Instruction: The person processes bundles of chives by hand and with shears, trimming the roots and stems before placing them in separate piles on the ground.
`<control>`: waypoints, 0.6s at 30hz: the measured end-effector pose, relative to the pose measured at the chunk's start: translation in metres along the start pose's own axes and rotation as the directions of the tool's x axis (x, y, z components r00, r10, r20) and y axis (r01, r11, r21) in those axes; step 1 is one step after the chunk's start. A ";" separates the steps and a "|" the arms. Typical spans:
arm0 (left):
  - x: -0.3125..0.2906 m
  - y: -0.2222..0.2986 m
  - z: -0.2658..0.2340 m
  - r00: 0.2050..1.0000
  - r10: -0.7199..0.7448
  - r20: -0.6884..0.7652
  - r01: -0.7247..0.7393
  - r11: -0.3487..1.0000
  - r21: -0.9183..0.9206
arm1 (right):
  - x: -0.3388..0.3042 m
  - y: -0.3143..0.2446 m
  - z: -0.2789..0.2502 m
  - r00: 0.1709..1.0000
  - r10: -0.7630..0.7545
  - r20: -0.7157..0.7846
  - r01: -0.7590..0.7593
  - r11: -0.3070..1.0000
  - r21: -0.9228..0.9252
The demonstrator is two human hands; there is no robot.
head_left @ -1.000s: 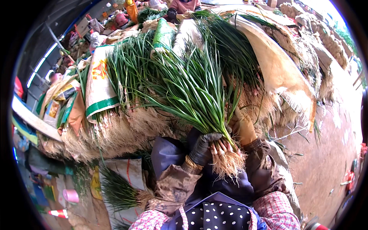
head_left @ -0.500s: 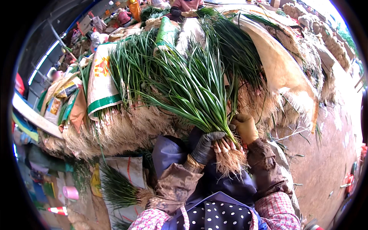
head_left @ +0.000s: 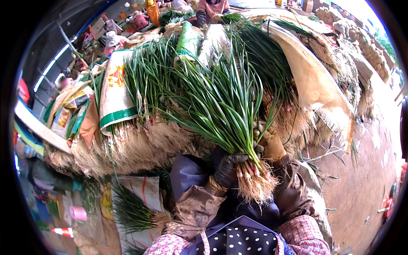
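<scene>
A bunch of green onions (head_left: 231, 123) stands in front of me, leaves fanning up and away, pinkish-white bulbs and pale stringy roots (head_left: 256, 185) at the bottom. Just above the bulbs, my left hand (head_left: 228, 170) in a dark glove is wrapped round the stems. My right hand (head_left: 272, 144), in a tan glove with greyish fingertips, is closed against the right side of the bunch, higher up on the leaves. Its fingers are partly covered by leaves. To the left of my left forearm lies a smaller bunch of green onions (head_left: 131, 210) on a pale sack.
Ahead is a long heap of green onions (head_left: 148, 80), roots toward me, partly covered by a white sack (head_left: 114, 89) and a tan sheet (head_left: 310, 72). Another person (head_left: 210, 10) sits beyond it. A pink twine roll (head_left: 78, 213) lies left; brown floor (head_left: 357, 178) stretches right.
My right hand has moved up a little along the bunch, and its fingers have come against the leaves. The bunch has dropped slightly, with my left hand still round it.
</scene>
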State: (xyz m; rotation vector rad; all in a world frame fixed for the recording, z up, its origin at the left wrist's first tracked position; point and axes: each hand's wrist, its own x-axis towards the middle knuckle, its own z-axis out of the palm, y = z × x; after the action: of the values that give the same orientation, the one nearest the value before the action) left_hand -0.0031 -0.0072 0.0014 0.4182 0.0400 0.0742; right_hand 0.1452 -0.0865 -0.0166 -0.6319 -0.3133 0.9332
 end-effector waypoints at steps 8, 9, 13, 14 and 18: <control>0.001 0.001 -0.010 0.997 -0.075 0.016 0.070 0.975 0.213 | 0.002 0.005 -0.006 0.985 -0.137 -0.101 0.003 0.606 -0.795; 0.002 0.005 -0.003 0.993 -0.114 -0.013 0.113 0.953 0.281 | 0.008 0.007 -0.025 0.954 -0.299 -0.012 0.097 0.345 -0.934; -0.011 0.000 0.009 0.998 -0.036 -0.046 0.047 0.969 0.245 | 0.000 0.021 -0.029 0.956 -0.292 0.011 0.008 -0.011 -1.000; -0.010 0.002 0.008 0.998 -0.054 -0.039 0.062 0.961 0.270 | -0.003 0.021 -0.049 0.982 -0.133 -0.132 -0.129 0.031 -0.991; 0.003 -0.002 0.023 0.998 -0.049 0.048 0.034 0.959 0.281 | -0.062 0.026 -0.164 0.988 0.091 -0.121 -0.147 0.389 -0.909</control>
State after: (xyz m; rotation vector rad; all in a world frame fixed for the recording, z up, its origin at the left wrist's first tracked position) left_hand 0.0013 -0.0181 0.0210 0.7026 0.0053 0.0153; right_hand 0.1761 -0.1865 -0.1596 -1.7563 -0.7772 0.8160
